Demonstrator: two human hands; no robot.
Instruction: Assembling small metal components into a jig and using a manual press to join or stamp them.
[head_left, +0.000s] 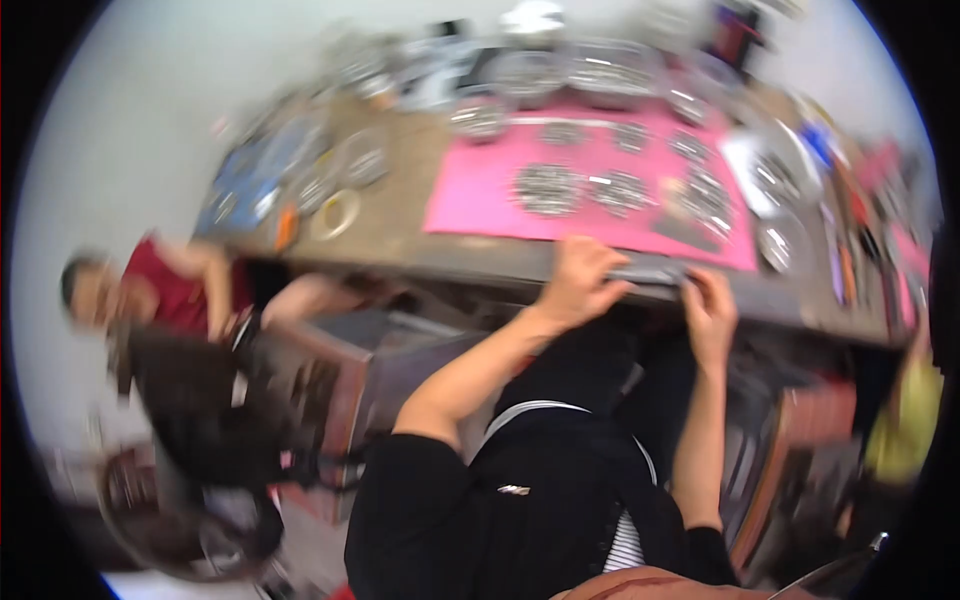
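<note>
The picture is blurred by motion. My left hand (580, 280) and my right hand (710, 305) both grip a flat dark grey object (655, 272) at the near edge of a wooden table (400, 220); what the object is I cannot make out. Just beyond my hands lies a pink mat (480, 195) with several heaps of small shiny metal parts (548, 188). My black sleeves and dark clothing fill the lower middle.
Metal bowls and trays (610, 70) of parts line the table's far side. A roll of tape (337, 213) lies left of the mat; tools lie along the right end (850, 230). Another person (170, 290) in a red top is at the left.
</note>
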